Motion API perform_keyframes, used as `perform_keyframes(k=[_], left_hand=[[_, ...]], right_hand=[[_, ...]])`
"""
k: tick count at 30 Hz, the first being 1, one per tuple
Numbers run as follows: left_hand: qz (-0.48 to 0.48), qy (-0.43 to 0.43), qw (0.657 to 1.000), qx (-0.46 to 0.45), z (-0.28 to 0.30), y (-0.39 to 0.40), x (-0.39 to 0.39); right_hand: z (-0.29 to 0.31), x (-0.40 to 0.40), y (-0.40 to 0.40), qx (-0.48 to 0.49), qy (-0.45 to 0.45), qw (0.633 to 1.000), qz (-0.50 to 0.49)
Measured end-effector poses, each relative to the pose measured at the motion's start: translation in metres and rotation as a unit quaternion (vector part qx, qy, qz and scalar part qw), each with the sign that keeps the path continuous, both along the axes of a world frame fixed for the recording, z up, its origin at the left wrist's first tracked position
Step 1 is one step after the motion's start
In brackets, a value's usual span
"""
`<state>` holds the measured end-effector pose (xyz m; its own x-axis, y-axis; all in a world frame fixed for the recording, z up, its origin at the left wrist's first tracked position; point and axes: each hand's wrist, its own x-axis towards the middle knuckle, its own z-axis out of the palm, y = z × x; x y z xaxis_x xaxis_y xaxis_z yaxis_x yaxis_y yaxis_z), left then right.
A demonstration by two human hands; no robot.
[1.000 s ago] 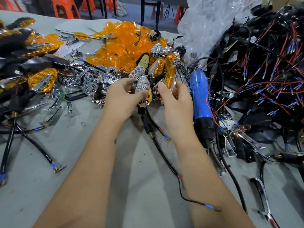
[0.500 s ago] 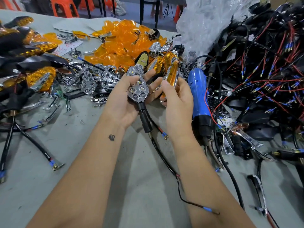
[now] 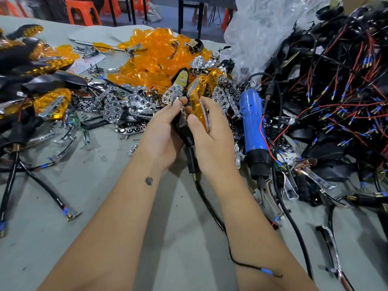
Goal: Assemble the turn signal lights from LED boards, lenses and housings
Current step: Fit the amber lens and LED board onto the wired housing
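My left hand (image 3: 162, 133) grips a black turn signal housing (image 3: 182, 126) edge-on; its black stalk and wire (image 3: 210, 208) trail down between my forearms. My right hand (image 3: 212, 135) holds an orange lens (image 3: 198, 106) with a chrome strip, pressed against the housing's right side. The chrome reflector inside the housing is mostly hidden between my hands. Just beyond my fingers lie loose chrome reflector boards (image 3: 173, 93) and a heap of orange lenses (image 3: 155, 57).
A blue electric screwdriver (image 3: 253, 122) lies just right of my right hand. A tangle of black housings with red and black wires (image 3: 327, 91) fills the right side. Finished orange lights (image 3: 51, 106) lie at the left. Grey table (image 3: 94, 177) shows in front.
The housing turned from face-up, showing its chrome reflector, to edge-on. My right hand brought the orange lens against it, and both hands closed together.
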<state>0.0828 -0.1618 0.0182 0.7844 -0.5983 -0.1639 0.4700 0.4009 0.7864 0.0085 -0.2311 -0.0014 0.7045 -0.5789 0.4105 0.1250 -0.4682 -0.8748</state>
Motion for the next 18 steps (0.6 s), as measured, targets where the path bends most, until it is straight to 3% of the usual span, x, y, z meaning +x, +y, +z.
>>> perform_keyframes(k=[8,18], left_hand=[[-0.009,-0.069,0.998,-0.008,-0.0071,0.0012,0.0026],[-0.010,-0.080,0.996,-0.044,-0.0080,0.0029,0.0030]], right_hand=[[0.0004,-0.0008,-0.0004,-0.012,0.029,0.999,0.008],[-0.0019,-0.0022,-0.0008,0.009,0.049,0.998,0.035]])
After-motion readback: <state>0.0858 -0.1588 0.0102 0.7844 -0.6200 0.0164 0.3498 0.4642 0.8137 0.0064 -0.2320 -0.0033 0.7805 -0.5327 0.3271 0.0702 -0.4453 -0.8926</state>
